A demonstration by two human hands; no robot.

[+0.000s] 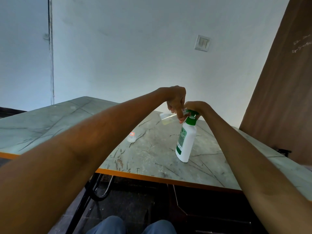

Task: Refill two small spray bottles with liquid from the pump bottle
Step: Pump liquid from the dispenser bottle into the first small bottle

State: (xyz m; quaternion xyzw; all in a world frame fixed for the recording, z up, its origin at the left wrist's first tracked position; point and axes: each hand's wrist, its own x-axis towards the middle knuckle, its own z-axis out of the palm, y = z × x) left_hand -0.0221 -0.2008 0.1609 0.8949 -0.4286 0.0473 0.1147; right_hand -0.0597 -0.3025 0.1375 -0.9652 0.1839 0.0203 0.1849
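Left of both hands, one small spray bottle (pixel 131 137) stands untouched on the bench (pixel 152 149). The left hand (pixel 175 100) pinches a clear bottle (pixel 168 118) at the nozzle, while the right hand (pixel 196 107) grips the pump bottle (pixel 185 141) head. Filling looks barely begun.

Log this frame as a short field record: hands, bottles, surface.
left hand: raised beside the pump bottle's top, fingers curled, index finger pointing down; seems to hold a small clear bottle, grip partly hidden
right hand: grips the green pump head
pump bottle: white, green label, standing tilted on the table
small clear bottle: at pump spout height, yellowish liquid in it
second small bottle: stands alone on the table, left of the pump bottle, untouched
table: marble pattern, orange edge
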